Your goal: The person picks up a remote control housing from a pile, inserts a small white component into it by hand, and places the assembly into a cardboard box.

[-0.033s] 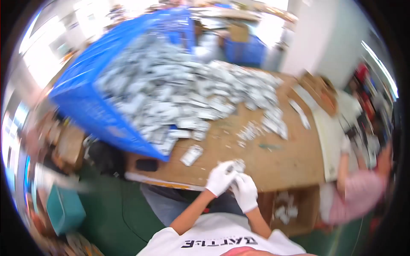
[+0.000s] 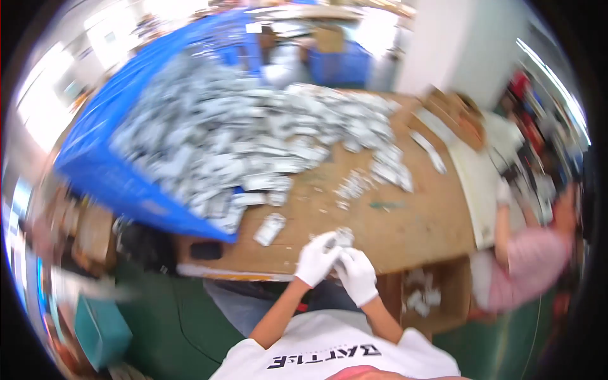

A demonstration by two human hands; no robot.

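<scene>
Between gloved hands (image 2: 335,266): packet (image 2: 344,237), apparently pinched.

Working in packing workshop: wooden workbench (image 2: 405,221) piled with grey packets (image 2: 253,145), blue crate (image 2: 120,183) at ten o'clock, co-worker (image 2: 538,266) sitting at three o'clock.

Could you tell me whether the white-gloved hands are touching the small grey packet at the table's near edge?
Touching: the head view shows the left hand and right hand pinching the small grey packet between their fingers.
</scene>
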